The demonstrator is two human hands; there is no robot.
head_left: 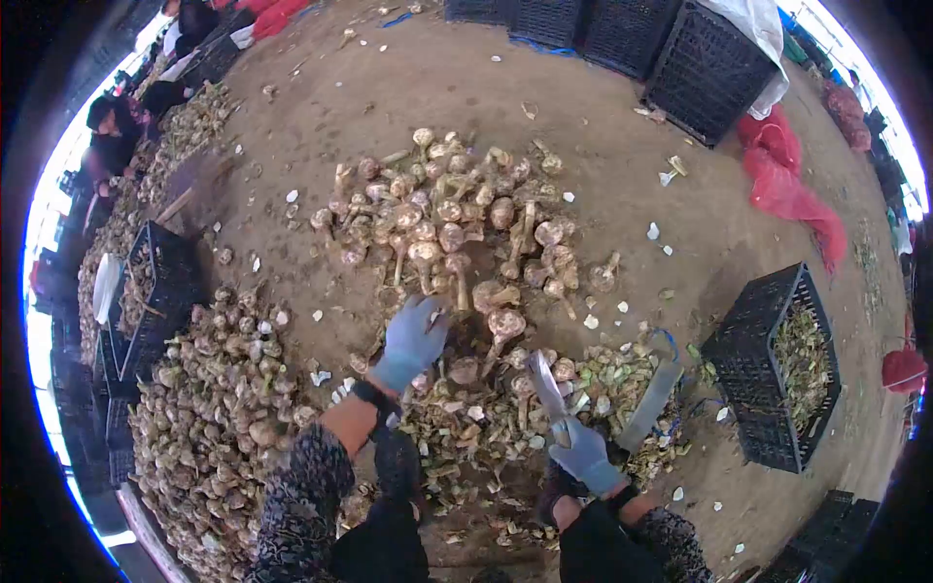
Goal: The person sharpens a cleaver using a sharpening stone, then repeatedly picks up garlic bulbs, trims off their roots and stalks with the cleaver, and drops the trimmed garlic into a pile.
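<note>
Reaching into the near edge of the garlic bulbs [452,236] seems the step in hand: the left hand [413,340] has its fingers bent there, though I cannot tell whether they pinch anything. Wrapped around a knife [547,387], the right hand [583,457] points it forward. Taking a bulb calls for closing the left fingers firmly, well clear of the knife. The bulbs ahead look pale, purplish and soil-smudged, some long-stemmed; leafy scraps [457,442] lie between the hands

Shiny metal knife [548,387], matt plastic crate [750,364], rough earthen floor [612,175]
</note>
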